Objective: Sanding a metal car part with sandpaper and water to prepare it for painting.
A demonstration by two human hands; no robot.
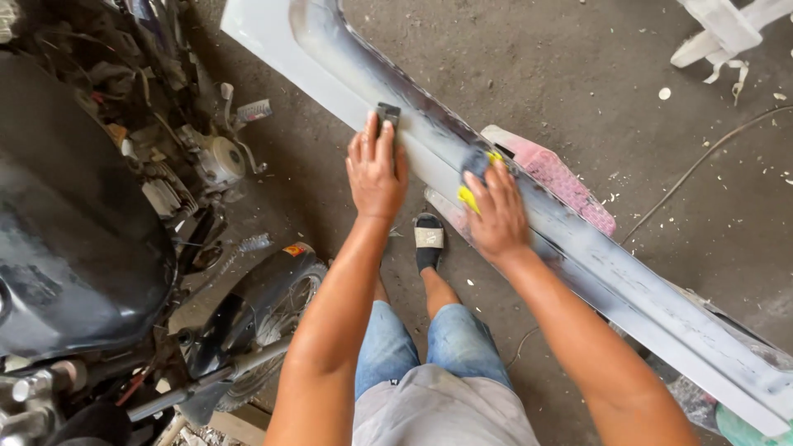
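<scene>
No packages, signs or screens — 1 small orange-yellow label [294,249] on motorcycle fender [273,285].
</scene>
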